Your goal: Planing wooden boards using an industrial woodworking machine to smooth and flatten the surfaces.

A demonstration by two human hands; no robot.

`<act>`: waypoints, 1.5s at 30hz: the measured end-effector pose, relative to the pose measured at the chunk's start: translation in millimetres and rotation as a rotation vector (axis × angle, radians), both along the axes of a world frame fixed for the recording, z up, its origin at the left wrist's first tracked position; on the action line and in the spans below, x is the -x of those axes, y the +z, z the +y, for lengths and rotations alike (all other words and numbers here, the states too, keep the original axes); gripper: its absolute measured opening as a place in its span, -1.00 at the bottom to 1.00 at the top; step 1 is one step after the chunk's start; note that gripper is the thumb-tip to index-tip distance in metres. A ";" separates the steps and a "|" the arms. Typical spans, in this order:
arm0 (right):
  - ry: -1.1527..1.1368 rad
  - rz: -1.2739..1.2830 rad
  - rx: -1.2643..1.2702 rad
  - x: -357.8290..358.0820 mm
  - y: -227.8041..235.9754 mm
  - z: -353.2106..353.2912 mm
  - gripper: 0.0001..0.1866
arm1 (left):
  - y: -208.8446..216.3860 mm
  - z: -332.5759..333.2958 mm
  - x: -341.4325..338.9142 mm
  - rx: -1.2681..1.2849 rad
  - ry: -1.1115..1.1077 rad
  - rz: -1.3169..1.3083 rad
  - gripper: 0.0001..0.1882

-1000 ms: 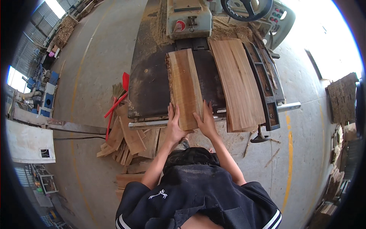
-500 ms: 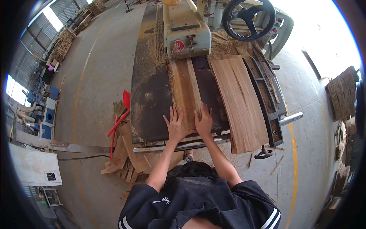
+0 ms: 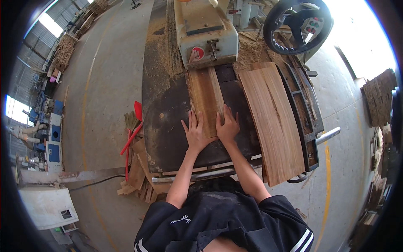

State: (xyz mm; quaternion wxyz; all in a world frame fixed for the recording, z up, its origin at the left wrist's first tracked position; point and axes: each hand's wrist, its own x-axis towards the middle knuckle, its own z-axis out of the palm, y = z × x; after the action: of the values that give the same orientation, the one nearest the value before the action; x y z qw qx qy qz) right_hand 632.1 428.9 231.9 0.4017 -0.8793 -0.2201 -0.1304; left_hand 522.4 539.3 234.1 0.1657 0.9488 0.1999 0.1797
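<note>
A wooden board [image 3: 206,96] with rough side edges lies flat on the dark machine table [image 3: 168,126], its far end hidden beneath the machine's pale housing [image 3: 208,42]. At the board's near left corner rests my left hand [image 3: 195,133], fingers spread and pointing away from me. My right hand [image 3: 227,128] lies at the near right corner, its fingers stretched along that edge. Both palms touch the near end of the board. Right of it, a stack of wider planks [image 3: 273,122] sits on the table.
A black handwheel [image 3: 296,27] stands at the far right. Sawdust [image 3: 163,54] covers the table's far part. A metal rail [image 3: 197,175] runs along its front edge. On the floor at left are a red-handled tool [image 3: 132,136] and wood offcuts [image 3: 136,172].
Both hands and the board have moved away from me, farther under the housing. The near end of the board now lies farther from the table's front edge. The view has shifted slightly.
</note>
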 end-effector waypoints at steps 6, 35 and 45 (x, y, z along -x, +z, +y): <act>-0.009 -0.017 -0.035 -29.1 1.8 33.9 -0.53 | -2.0 33.1 -27.3 -0.078 0.012 -0.012 0.50; -0.223 0.073 0.144 81.9 120.0 -252.8 -0.38 | 61.2 -218.1 29.7 1.911 -0.149 -0.496 -0.40; 0.610 1.543 -0.928 109.8 138.8 -189.9 -0.29 | 155.3 -142.4 130.8 1.023 -0.474 -0.249 0.19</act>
State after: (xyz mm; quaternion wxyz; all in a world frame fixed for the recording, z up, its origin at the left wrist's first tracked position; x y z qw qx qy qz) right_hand 522.3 239.0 370.7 0.7622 -0.3802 -0.0404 0.5224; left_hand 391.6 396.8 389.4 0.6616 0.7385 0.0224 0.1282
